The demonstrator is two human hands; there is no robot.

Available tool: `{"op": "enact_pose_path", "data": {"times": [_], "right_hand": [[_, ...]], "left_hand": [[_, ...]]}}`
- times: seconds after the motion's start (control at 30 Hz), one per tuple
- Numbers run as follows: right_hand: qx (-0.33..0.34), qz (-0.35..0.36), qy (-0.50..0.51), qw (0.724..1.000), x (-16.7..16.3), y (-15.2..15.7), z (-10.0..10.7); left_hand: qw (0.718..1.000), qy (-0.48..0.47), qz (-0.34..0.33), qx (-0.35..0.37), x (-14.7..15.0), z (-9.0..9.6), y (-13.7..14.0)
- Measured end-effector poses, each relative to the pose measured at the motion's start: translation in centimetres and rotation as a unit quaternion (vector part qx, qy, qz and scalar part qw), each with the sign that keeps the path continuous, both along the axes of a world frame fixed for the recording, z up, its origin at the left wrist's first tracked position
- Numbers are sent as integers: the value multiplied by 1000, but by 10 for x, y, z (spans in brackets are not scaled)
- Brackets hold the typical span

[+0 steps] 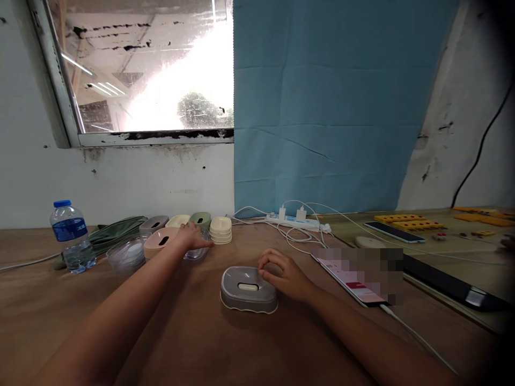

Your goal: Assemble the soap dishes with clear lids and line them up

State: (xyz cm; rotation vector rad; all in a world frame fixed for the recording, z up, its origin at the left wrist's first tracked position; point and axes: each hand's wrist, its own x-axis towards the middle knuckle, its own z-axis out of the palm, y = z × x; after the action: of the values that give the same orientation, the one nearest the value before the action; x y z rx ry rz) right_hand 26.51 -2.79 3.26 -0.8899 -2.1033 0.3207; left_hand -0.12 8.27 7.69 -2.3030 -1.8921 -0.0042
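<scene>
Left hand (193, 236) is reaching over the clear lids (195, 253) between the pink slotted box (155, 244) and the cream tray stack (221, 231); its fingers are spreading partly, but cannot tell whether they are gripping anything. Right hand (287, 272) is curling loosely, thumb and index finger bending toward each other at the far right edge of the grey slotted box (248, 301); cannot tell if it is gripping.

Left to right: water bottle (70, 238) is standing upright; green pouch (116, 234) is lying behind clear containers (125, 254). Behind the pink box, a second grey box (155, 223), a cream box (177, 221) and a green box (201, 219) are sitting in a row. Grey slotted box is resting mid-worktop (181, 332), cream showing through its slot and along its lower edge. Behind, a power strip (298, 221) is holding two plugs. Farther right, a partly pixelated phone (348, 279) is lying with a cable connected.
</scene>
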Motion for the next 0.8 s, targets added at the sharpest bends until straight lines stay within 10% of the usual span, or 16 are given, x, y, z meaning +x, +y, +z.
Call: {"op": "enact_pose_path", "data": {"times": [0.57,0.8], "right_hand": [[13,4,-4,1000,1,-3,3],[20,24,-12,999,3,-2,4]], "left_hand": [[997,-57,10,-48,-6,7,0],[986,-42,-154,-48,-21,25,-42]]}}
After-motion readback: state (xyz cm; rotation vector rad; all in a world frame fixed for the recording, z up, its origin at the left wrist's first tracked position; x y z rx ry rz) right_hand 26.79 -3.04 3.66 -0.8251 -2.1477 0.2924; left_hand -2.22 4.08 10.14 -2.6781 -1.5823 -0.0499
